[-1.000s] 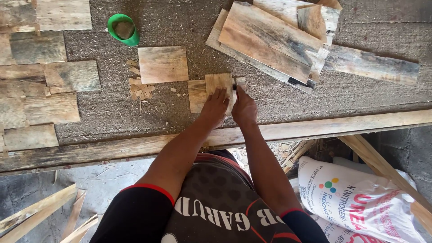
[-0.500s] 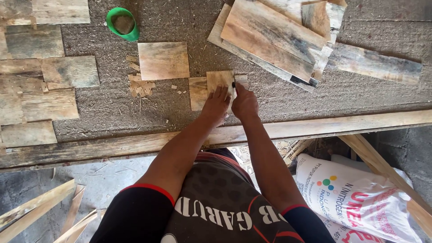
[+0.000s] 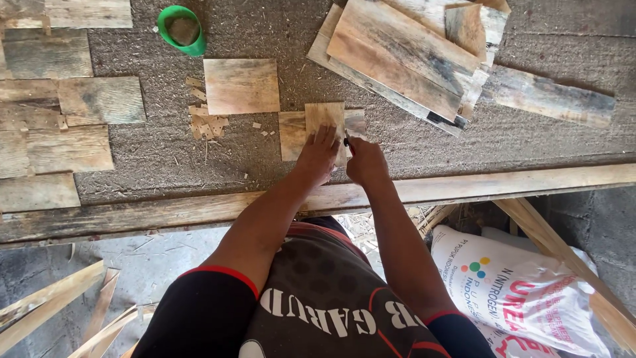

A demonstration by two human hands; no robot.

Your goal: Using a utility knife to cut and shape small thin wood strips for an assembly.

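left hand [image 3: 318, 156] flat, fingers spread, pressing a small wood piece [image 3: 324, 119] stacked on a wider veneer piece [image 3: 291, 134] mid tabletop [image 3: 165, 156]. right hand [image 3: 364, 161] closed around a small dark tool [image 3: 346, 141] at the piece's right edge. green cup [image 3: 181, 30] far left.

Green cup [image 3: 181, 29] at eleven o'clock — pale tan wood squares [image 3: 242, 85], grey-streaked planks [image 3: 404, 56], white sack [image 3: 523, 292] with red print.

Soft, even daylight, sharp overall

No glare or hard shadows; only faint shade beneath the stacked boards [image 3: 411, 59] at upper right. The lower left of the frame is dimmer, with slight wide-angle bending at the edges.
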